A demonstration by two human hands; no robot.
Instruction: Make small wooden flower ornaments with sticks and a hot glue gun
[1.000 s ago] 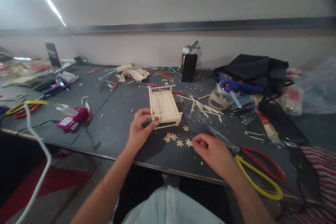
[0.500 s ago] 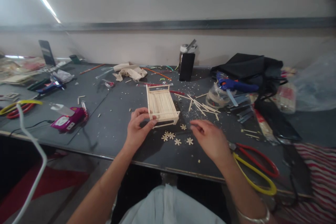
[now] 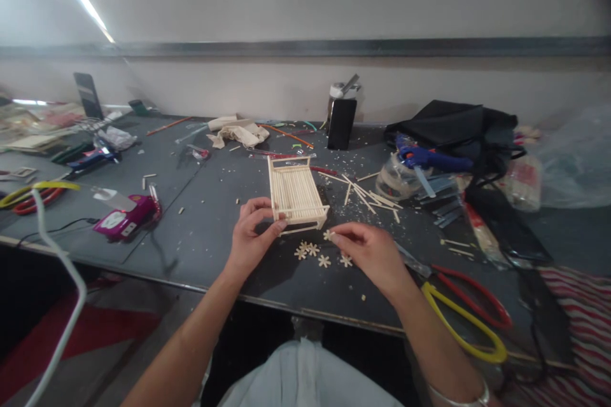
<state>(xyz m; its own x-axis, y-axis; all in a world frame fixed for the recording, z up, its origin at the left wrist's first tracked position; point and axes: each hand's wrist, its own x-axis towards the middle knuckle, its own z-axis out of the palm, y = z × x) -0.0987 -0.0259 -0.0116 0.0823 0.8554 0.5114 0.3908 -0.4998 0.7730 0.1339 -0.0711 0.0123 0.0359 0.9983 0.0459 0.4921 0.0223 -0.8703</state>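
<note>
My left hand (image 3: 255, 232) grips the near left corner of a small wooden stick frame (image 3: 296, 191), a tray-like piece with a slatted bed and raised rails. My right hand (image 3: 370, 251) pinches a flower-shaped stick piece (image 3: 327, 236) between thumb and fingertips, just off the frame's near right corner. Several more flower-shaped pieces (image 3: 312, 249) lie on the dark table (image 3: 200, 254) in front of the frame, one partly under my right hand.
Loose sticks (image 3: 367, 194) lie right of the frame. Large scissors (image 3: 463, 311) with red and yellow handles rest near my right forearm. A blue glue gun (image 3: 429, 158) sits on a plastic jar (image 3: 396, 178). A phone (image 3: 342, 124) stands at the back; a purple power socket (image 3: 126, 216) is at left.
My right hand has moved left to the flower-shaped piece nearest the frame and closed its fingertips on it. My left hand keeps its hold on the frame.
</note>
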